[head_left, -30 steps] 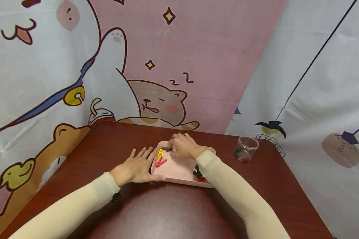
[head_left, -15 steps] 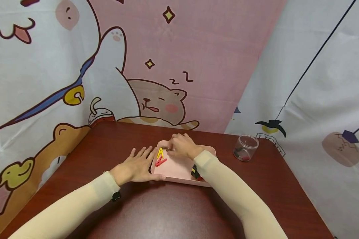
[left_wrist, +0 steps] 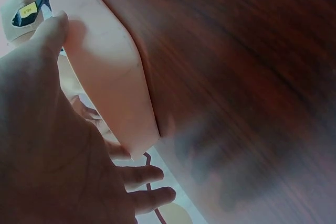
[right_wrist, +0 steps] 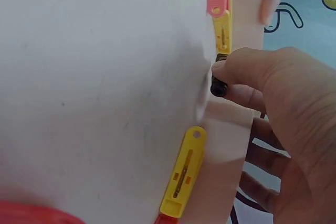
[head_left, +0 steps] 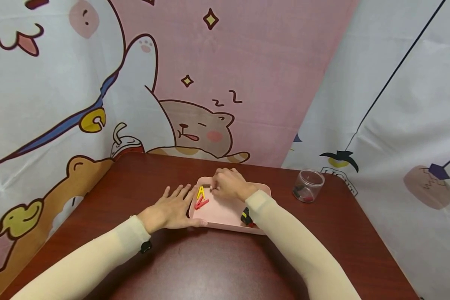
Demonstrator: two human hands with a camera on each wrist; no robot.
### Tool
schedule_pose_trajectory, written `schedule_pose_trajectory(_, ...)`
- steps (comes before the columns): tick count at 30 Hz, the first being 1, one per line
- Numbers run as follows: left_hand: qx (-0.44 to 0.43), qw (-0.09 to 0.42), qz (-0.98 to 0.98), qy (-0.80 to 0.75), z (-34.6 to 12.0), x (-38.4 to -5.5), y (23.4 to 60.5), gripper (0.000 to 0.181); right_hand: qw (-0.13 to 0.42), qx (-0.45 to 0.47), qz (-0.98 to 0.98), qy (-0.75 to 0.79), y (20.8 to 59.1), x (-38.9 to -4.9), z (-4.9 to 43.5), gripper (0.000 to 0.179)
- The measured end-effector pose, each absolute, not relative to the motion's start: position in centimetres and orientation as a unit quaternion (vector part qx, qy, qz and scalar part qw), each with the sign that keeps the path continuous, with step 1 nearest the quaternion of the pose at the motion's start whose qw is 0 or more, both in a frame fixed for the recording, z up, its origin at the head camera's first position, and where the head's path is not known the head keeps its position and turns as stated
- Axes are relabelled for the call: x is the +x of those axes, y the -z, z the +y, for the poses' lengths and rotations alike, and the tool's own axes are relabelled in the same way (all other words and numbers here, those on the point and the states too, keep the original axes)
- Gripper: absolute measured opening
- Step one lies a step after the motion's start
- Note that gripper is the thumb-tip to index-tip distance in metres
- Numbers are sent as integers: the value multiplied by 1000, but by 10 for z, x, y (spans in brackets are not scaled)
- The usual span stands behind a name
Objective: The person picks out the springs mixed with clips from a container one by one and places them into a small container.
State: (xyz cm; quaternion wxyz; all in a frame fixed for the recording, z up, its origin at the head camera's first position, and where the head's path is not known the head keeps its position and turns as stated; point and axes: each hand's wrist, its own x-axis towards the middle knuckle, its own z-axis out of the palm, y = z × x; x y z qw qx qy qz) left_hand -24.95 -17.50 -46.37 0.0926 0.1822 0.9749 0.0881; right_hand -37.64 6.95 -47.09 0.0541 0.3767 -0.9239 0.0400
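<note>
A pink tray (head_left: 221, 214) stands on the table. My left hand (head_left: 172, 210) lies against its left end with fingers straight and spread; the thumb (left_wrist: 55, 30) touches the near rim. Inside the tray's far left corner, my right hand (head_left: 228, 183) pinches a small dark cylindrical piece (right_wrist: 219, 86) between thumb and index finger, low by the wall. Beside that piece lie a yellow clothespin (head_left: 200, 193) and a red clothespin (head_left: 201, 203). Another yellow clothespin (right_wrist: 184, 172) shows along the far wall in the right wrist view.
A clear jar (head_left: 309, 186) with dark and red pieces inside stands right of the tray. More black, yellow and red pieces (head_left: 246, 217) lie in the tray's near right part, partly behind my right sleeve. A printed curtain (head_left: 247, 83) hangs behind the table.
My right hand has shifted very slightly at the dark piece, and less of the piece shows beside the fingers. My left hand keeps its place at the tray.
</note>
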Motion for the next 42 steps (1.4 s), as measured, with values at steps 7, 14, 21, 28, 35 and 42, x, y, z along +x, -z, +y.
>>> schedule_pose_trajectory(7, 183, 93, 975, -85, -174, -250, 463, 141, 68, 388, -918, -48, 463, -371, 76, 8)
schedule_pose_trajectory(14, 179, 96, 975, -89, -174, -249, 464, 141, 76, 385, -918, -52, 458, -366, 83, 12)
schedule_pose_trajectory(21, 178, 97, 976, -84, -174, -248, 465, 141, 89, 380, -918, -64, 451, -357, 95, 11)
schedule_pose_trajectory(28, 180, 93, 976, -82, -173, -249, 462, 140, 100, 375, -919, -67, 439, -346, 106, 11)
schedule_pose_trajectory(35, 178, 95, 976, -77, -172, -249, 460, 139, 114, 378, -916, -69, 435, -337, 119, 10)
schedule_pose_trajectory(42, 178, 99, 976, -78, -173, -249, 461, 139, 130, 382, -912, -79, 435, -330, 131, 11)
